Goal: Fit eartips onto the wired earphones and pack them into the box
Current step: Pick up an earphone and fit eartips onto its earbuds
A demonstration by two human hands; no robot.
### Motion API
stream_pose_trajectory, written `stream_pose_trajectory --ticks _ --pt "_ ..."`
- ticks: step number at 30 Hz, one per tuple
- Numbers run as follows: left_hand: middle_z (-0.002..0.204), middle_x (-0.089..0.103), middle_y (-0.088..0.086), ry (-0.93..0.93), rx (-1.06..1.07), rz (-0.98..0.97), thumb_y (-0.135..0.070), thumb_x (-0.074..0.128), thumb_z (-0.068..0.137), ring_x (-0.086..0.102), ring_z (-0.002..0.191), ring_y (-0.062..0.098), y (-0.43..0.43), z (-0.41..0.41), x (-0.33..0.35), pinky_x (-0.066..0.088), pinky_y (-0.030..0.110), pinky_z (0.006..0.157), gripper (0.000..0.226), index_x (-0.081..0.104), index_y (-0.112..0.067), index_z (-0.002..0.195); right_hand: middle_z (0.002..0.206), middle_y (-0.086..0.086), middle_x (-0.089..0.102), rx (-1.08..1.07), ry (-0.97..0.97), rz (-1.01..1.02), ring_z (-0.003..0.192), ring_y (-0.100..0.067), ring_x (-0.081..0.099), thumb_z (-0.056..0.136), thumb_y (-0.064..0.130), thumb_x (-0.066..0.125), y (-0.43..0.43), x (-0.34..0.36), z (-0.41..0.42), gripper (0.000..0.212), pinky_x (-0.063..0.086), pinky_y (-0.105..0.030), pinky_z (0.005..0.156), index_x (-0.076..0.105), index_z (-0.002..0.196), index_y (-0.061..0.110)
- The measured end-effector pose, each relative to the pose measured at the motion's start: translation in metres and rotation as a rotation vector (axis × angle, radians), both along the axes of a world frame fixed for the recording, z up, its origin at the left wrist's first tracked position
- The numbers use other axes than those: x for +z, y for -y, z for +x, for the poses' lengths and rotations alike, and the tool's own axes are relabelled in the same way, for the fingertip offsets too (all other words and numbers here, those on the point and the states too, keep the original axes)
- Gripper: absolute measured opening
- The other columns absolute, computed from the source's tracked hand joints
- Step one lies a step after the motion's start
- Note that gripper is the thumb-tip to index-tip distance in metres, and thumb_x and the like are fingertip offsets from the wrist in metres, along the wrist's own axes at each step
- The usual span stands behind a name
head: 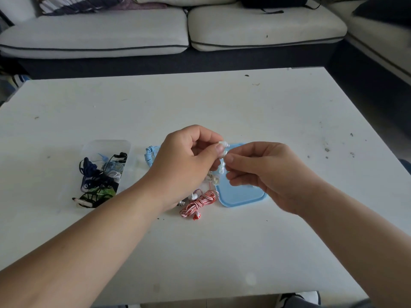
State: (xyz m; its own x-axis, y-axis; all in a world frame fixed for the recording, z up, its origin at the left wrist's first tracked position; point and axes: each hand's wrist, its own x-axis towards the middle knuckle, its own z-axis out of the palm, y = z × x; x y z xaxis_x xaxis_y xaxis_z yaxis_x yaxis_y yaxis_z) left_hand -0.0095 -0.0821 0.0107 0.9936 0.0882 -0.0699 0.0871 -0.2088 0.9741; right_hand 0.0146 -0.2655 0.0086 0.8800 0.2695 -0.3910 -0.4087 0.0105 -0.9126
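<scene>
Sofa (111, 34) cushions in pale grey line the far side of the room, behind a white, scuffed counter (244, 107) that fills most of the view. Two bare forearms reach in from the near edge and meet above the middle of the counter.

The left hand (186, 165) is curled, thumb and forefinger pinching the top of a short run of small white eartips (223, 143). The right hand (260, 167), just beside it, pinches the lower part of the same run with its fingers bent inward. Both hands are raised off the counter, and the pieces are too small to tell how they join.

A clear box (106, 145) sits open on the left of the counter, well apart from the hands, holding a tangle of black, dark blue, green and pale earphones, some spilling over its near edge. A light blue lid (240, 196) lies flat under the right hand. Red-and-white striped earphones (200, 202) lie coiled just left of the lid, below the left wrist. A blue coil (150, 155) of earphone cable shows behind the left hand, between it and the box.
</scene>
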Motion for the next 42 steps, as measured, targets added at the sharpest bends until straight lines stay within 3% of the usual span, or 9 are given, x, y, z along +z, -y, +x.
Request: stream_pose_trajectory --ticks 7,10,12,22,26,29,33,35,42 --pt "0.073 0.075 0.002 -0.07 -0.037 -0.011 -0.01 0.072 0.095 0.067 0.063 0.009 0.019 -0.002 -0.009 0.051 0.017 0.06 0.009 0.072 -0.016 0.102 0.08 -0.012 0.074 -0.176 0.165 -0.57 0.064 -0.018 0.065 0.089 0.01 0.063 0.038 -0.025 0.022 0.013 0.06 -0.036 0.064 0.073 0.084 0.004" --pt "0.083 0.076 0.008 -0.079 -0.037 0.008 -0.013 0.072 0.096 0.069 0.067 0.012 0.02 -0.004 -0.012 0.052 0.018 0.063 0.017 0.07 -0.021 0.11 0.08 -0.016 0.073 -0.044 0.199 -0.793 0.063 -0.022 0.061 0.087 0.012 0.063 0.041 -0.042 0.024 0.013 0.056 -0.037 0.059 0.072 0.079 0.005" --pt "0.082 0.077 0.008 -0.08 -0.031 0.013 -0.014 0.072 0.095 0.07 0.068 0.012 0.02 -0.006 -0.012 0.053 0.018 0.065 0.015 0.071 -0.021 0.108 0.075 -0.013 0.071 0.067 0.21 -0.907 0.059 -0.021 0.057 0.086 0.011 0.065 0.038 -0.053 0.022 0.013 0.047 -0.026 0.052 0.073 0.078 0.005" --pt "0.072 0.074 0.001 -0.066 -0.034 -0.03 -0.01 0.072 0.095 0.067 0.063 0.01 0.016 -0.009 -0.008 0.052 0.015 0.062 0.008 0.074 -0.016 0.101 0.065 -0.003 0.064 0.213 0.287 -1.078 0.057 -0.023 0.056 0.084 0.005 0.057 0.03 -0.064 0.019 0.032 0.042 -0.022 0.049 0.063 0.056 0.02" --pt "0.078 0.076 0.006 -0.062 -0.029 -0.03 -0.011 0.072 0.095 0.067 0.064 0.011 0.015 -0.008 -0.006 0.054 0.017 0.064 0.011 0.075 -0.019 0.103 0.069 -0.005 0.069 0.276 0.271 -1.115 0.061 -0.027 0.063 0.081 0.007 0.057 0.032 -0.059 0.013 0.023 0.047 -0.026 0.05 0.069 0.064 0.015" --pt "0.074 0.075 0.007 -0.061 -0.036 -0.032 -0.01 0.071 0.096 0.067 0.063 0.01 0.012 -0.009 -0.004 0.052 0.015 0.063 0.011 0.075 -0.018 0.102 0.07 -0.009 0.073 0.15 0.195 -0.916 0.056 -0.021 0.062 0.084 0.011 0.067 0.032 -0.043 0.014 0.012 0.051 -0.027 0.054 0.074 0.076 0.007" --pt "0.071 0.074 0.001 -0.061 -0.031 -0.043 -0.009 0.07 0.096 0.067 0.062 0.008 0.009 -0.008 -0.001 0.052 0.014 0.062 0.011 0.076 -0.016 0.102 0.083 -0.021 0.074 -0.078 0.003 -0.204 0.067 -0.023 0.07 0.088 0.005 0.076 0.017 -0.012 0.009 0.012 0.062 -0.03 0.065 0.074 0.094 -0.006" --pt "0.078 0.077 0.002 -0.052 -0.015 -0.05 -0.009 0.071 0.096 0.071 0.067 0.011 0.008 -0.006 -0.001 0.056 0.018 0.067 0.012 0.077 -0.018 0.102 0.084 -0.02 0.072 -0.083 -0.056 0.003 0.071 -0.024 0.071 0.09 0.004 0.073 0.008 -0.006 0.006 0.016 0.061 -0.028 0.066 0.071 0.1 -0.009" --pt "0.08 0.079 0.002 -0.024 0.032 -0.056 -0.012 0.073 0.095 0.076 0.071 0.014 0.005 -0.004 0.002 0.058 0.021 0.069 0.013 0.078 -0.021 0.103 0.099 -0.02 0.073 0.016 -0.086 0.262 0.088 -0.026 0.073 0.089 0.011 0.068 -0.001 -0.007 0.01 0.023 0.06 -0.028 0.072 0.068 0.106 -0.004"
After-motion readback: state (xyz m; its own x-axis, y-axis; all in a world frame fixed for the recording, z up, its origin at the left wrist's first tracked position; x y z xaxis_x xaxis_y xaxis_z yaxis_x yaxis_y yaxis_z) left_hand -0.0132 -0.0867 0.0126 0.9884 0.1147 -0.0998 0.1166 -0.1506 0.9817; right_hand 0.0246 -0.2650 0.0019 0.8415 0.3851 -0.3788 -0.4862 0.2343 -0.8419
